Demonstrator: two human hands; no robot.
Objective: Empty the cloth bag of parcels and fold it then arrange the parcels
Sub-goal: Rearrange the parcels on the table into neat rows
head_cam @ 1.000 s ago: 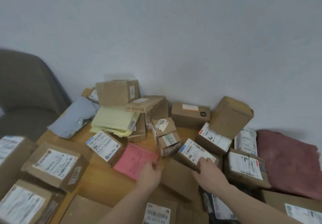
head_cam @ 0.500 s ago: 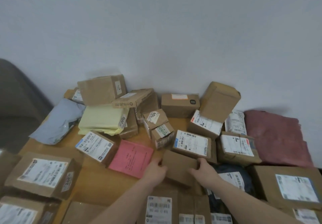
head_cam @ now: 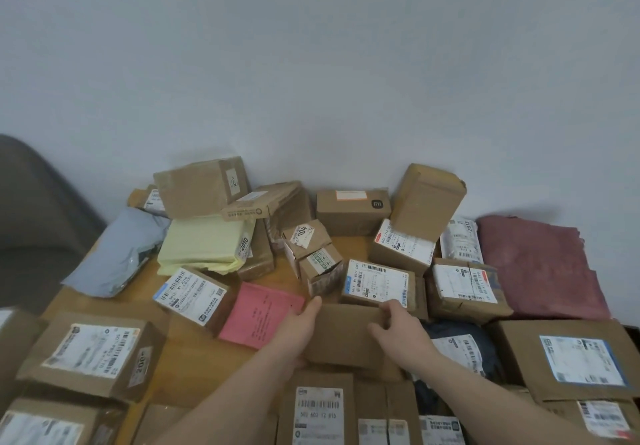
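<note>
Parcels cover the wooden table (head_cam: pixel 194 333) in front of me. From the left I see a grey mailer (head_cam: pixel 114 254), a yellow packet (head_cam: pixel 204 243) and a pink envelope (head_cam: pixel 261 313). My left hand (head_cam: pixel 299 326) grips the plain brown box (head_cam: pixel 343 333) on its left side, my right hand (head_cam: pixel 398 328) curls over its right edge. A folded maroon cloth bag (head_cam: pixel 540 268) lies far right, against the wall.

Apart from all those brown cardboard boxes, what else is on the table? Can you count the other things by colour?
Grey-blue mailer: 1
Pale yellow parcel: 1
Pink envelope: 1
White mailer: 1
Dark blue mailer: 1
Maroon folded cloth: 1
Total: 6
</note>
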